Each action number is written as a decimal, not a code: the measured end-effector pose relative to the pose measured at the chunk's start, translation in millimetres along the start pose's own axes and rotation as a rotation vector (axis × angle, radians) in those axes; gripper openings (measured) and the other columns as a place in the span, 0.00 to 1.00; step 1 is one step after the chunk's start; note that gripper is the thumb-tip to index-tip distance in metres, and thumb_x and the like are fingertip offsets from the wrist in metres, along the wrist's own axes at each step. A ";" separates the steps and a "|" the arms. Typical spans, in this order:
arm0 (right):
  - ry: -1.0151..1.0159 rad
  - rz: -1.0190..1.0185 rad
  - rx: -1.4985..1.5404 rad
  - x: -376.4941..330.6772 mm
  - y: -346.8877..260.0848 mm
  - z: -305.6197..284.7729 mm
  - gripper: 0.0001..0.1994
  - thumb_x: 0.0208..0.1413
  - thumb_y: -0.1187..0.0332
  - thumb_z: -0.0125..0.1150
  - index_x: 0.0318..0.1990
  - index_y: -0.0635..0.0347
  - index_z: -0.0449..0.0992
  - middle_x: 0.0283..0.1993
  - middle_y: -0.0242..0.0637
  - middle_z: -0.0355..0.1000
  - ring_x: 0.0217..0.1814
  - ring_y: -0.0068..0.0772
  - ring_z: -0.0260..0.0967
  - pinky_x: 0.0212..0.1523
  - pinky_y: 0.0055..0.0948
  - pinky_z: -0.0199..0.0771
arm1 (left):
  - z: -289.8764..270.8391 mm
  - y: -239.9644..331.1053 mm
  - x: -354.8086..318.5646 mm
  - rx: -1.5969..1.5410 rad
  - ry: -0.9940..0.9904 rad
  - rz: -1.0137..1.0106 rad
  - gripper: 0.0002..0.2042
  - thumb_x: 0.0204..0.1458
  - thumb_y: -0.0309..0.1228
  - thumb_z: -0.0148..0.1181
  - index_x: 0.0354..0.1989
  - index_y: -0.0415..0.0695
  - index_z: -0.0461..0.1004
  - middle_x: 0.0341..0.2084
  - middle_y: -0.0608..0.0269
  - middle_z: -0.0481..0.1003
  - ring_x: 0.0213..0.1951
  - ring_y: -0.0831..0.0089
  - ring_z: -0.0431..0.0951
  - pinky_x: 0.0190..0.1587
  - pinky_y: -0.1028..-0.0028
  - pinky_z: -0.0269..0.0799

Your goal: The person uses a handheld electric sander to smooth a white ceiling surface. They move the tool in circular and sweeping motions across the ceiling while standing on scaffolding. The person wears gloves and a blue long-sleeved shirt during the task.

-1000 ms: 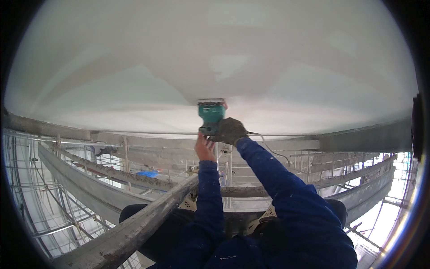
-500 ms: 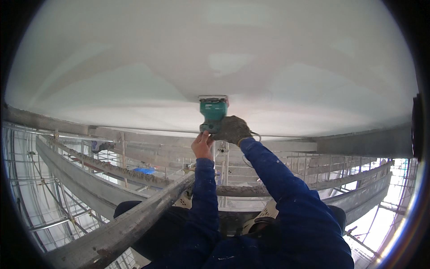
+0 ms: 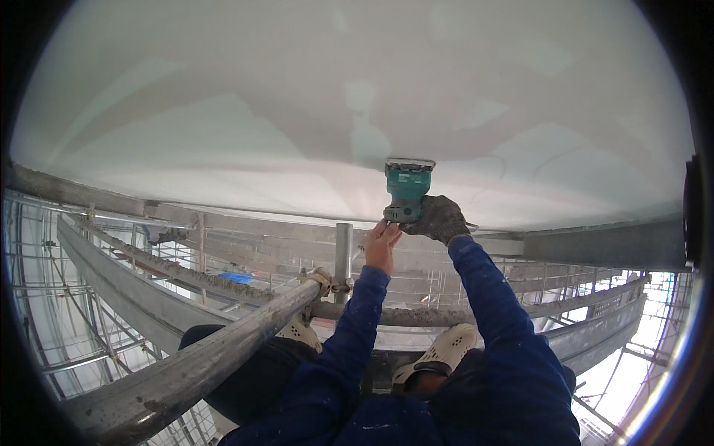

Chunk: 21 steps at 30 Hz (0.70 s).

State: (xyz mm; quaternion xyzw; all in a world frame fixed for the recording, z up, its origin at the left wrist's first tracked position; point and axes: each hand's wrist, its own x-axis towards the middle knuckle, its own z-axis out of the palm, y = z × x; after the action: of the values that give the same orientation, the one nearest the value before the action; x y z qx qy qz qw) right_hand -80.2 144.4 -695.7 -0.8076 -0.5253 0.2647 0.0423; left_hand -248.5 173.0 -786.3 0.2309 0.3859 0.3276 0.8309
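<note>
A green, box-shaped palm sander (image 3: 409,183) has its flat pad up against a large pale curved surface (image 3: 282,111) marked with lighter and greyer patches. My right hand (image 3: 442,220), in a dark dirty glove, is wrapped round the sander's body from the right. Bare fingertips of my left hand (image 3: 381,244) are pressed to the lower end of the sander, where a grey part shows. A cord seems to trail behind the gloved hand, mostly hidden. Both arms reach up in blue sleeves.
A thick metal pipe (image 3: 201,368) runs diagonally at my left, joined by a clamp to an upright pipe (image 3: 343,256). A crusted crossbar (image 3: 416,317) passes before my feet in pale holed clogs (image 3: 448,348). Scaffold rails and planks spread below; a blue sheet (image 3: 236,278) lies lower left.
Both hands and the sander have moved right along the pale surface. The upright pipe and more of my clogs now show.
</note>
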 end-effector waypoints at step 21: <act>-0.062 -0.033 0.018 37.4 -62.2 27.4 0.38 0.33 0.33 0.69 0.40 0.61 0.79 0.39 0.46 0.79 0.46 0.45 0.77 0.47 0.42 0.77 | -58.4 55.6 11.9 0.073 0.121 0.069 0.21 0.56 0.32 0.62 0.56 0.33 0.69 0.45 0.56 0.77 0.45 0.66 0.78 0.51 0.66 0.74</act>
State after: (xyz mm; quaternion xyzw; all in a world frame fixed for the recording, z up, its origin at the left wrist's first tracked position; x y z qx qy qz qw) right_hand -133.0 198.9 -711.9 -0.7899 -0.5371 0.2934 0.0375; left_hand -309.4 227.0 -791.6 0.2540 0.4390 0.3553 0.7852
